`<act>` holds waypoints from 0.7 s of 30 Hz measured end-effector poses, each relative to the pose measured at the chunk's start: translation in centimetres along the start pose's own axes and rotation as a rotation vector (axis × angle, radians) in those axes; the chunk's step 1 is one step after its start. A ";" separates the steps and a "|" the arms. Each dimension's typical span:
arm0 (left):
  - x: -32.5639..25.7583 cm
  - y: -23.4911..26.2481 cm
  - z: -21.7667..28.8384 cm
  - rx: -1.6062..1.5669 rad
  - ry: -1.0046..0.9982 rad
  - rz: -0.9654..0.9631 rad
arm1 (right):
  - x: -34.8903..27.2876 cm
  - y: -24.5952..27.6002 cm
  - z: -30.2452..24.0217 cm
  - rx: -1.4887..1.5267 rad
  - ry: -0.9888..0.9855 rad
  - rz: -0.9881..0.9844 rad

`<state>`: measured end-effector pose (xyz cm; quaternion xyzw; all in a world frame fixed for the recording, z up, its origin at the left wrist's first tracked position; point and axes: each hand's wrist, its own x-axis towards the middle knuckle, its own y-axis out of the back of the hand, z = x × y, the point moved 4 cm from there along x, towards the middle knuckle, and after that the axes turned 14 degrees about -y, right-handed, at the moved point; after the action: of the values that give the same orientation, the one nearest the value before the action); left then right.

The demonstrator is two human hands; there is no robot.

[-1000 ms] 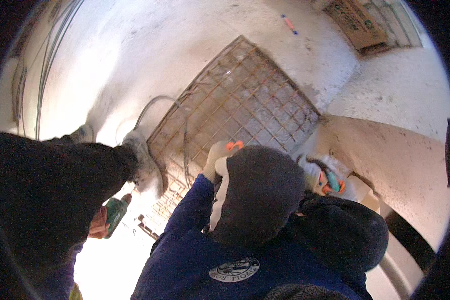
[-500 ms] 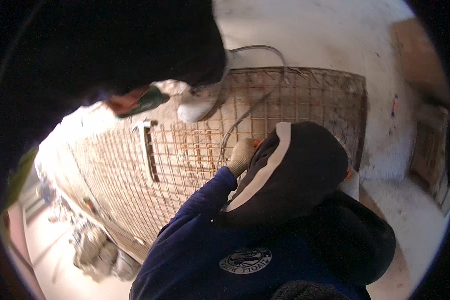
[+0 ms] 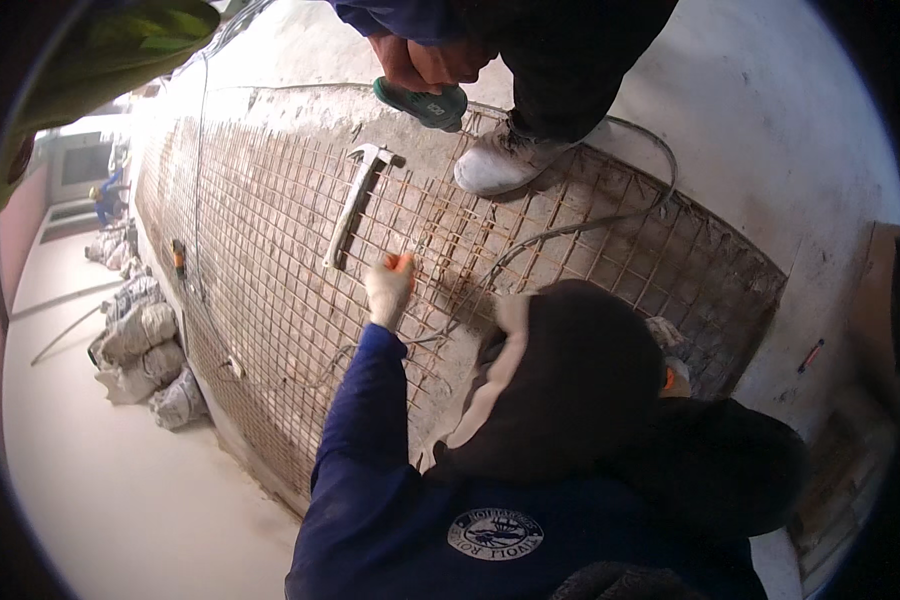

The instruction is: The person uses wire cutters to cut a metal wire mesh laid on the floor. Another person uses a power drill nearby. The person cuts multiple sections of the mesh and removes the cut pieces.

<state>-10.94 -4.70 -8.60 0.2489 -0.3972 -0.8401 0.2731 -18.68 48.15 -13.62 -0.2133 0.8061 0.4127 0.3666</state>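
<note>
Pale floor (image 3: pixel 750 110), steel mesh (image 3: pixel 270 220) spread across it. Left hand (image 3: pixel 389 290), gloved, orange fingertips (image 3: pixel 404 262), over mesh; fingers curled in close, can't tell if clamped on anything. Right hand (image 3: pixel 676 380) mostly behind bent knee (image 3: pixel 590 370), bit of glove showing; can't tell finger state. Hammer (image 3: pixel 355 205) lies on mesh just beyond left hand, head end farther away. Dark cable (image 3: pixel 570 230) runs over mesh, right of left hand. Further out: co-worker's shoe (image 3: pixel 500 168), green tool (image 3: pixel 425 103) at co-worker's hands (image 3: pixel 430 62). Sacks (image 3: pixel 145 345) piled far left.
</note>
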 end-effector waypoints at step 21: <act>41.9 0.0 -6.7 1.127 -0.629 -0.403 | -5.3 0.4 2.7 -0.036 -0.472 0.094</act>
<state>-37.18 -35.80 -20.74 0.1662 -0.7809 -0.5717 -0.1890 -14.42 50.78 -10.41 -0.0795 0.6996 0.4821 0.5214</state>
